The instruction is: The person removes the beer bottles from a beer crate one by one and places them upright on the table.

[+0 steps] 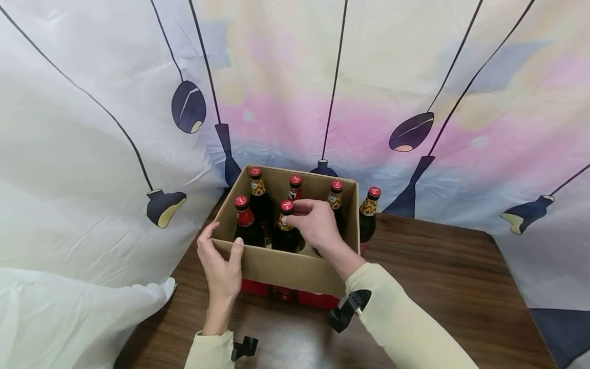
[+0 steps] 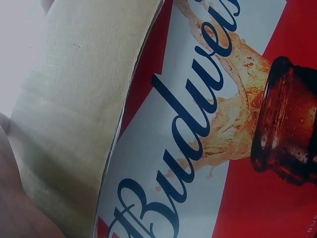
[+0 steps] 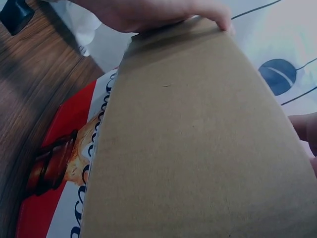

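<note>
An open-topped cardboard box (image 1: 295, 267) holds several dark glass beer bottles with red caps. My left hand (image 1: 223, 269) grips its front left corner, thumb over the raised front flap. Inside the box, my right hand (image 1: 318, 225) pinches the neck of the front middle bottle (image 1: 286, 240) just below its cap. Left of it stands a bottle with a red neck label (image 1: 245, 218). Three more bottles line the back, one of them in the back left corner (image 1: 256, 187). The flap (image 3: 198, 124) hides most of the right hand in the right wrist view.
Another beer bottle (image 1: 367, 218) stands outside the box against its right side. The box sits on a dark wooden table (image 1: 442, 277). A printed curtain (image 1: 295, 77) hangs behind, and white cloth (image 1: 83, 307) drapes at the left. Red Budweiser print (image 2: 198, 124) covers the box front.
</note>
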{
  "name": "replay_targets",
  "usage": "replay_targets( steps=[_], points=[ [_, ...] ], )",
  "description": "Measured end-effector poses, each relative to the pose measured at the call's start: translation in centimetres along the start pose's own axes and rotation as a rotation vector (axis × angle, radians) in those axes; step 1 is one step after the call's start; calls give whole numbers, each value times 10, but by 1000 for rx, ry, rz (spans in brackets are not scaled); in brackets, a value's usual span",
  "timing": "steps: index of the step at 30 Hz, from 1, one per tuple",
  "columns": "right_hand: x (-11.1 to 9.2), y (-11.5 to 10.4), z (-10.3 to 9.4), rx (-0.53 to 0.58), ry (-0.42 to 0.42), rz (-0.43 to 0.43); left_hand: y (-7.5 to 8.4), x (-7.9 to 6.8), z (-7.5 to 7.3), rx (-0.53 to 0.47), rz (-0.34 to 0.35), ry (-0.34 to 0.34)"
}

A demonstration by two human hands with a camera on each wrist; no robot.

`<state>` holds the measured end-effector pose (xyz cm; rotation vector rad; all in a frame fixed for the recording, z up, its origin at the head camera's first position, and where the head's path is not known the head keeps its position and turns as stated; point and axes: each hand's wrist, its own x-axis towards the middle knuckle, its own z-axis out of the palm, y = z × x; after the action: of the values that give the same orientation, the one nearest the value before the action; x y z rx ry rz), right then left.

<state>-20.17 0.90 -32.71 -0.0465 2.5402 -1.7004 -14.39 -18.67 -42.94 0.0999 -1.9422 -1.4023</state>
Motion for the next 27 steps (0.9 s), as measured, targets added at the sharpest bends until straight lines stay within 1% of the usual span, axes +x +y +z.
replay_targets(
  steps=[4, 8, 12, 16, 20, 24, 27],
  points=[
    [6, -2, 5, -72, -20, 17, 0, 0, -1, 0, -8, 4],
    [10, -3, 9, -144, -19, 8, 0, 1, -1, -5, 2, 6],
    [12, -3, 9, -162, -7, 1, 1, 1, 1, -9, 12, 10],
    [13, -5, 10, -170, -8, -38, 2, 3, 0, -14, 24, 28],
    [10, -5, 8, -114, 15, -62, 2, 2, -1, -19, 19, 23],
    [3, -3, 4, 10, 33, -70, 0, 1, 0, -19, 8, 9],
    [-2, -2, 0, 88, 52, -93, 0, 0, 0, -18, 9, 5]
  ],
)
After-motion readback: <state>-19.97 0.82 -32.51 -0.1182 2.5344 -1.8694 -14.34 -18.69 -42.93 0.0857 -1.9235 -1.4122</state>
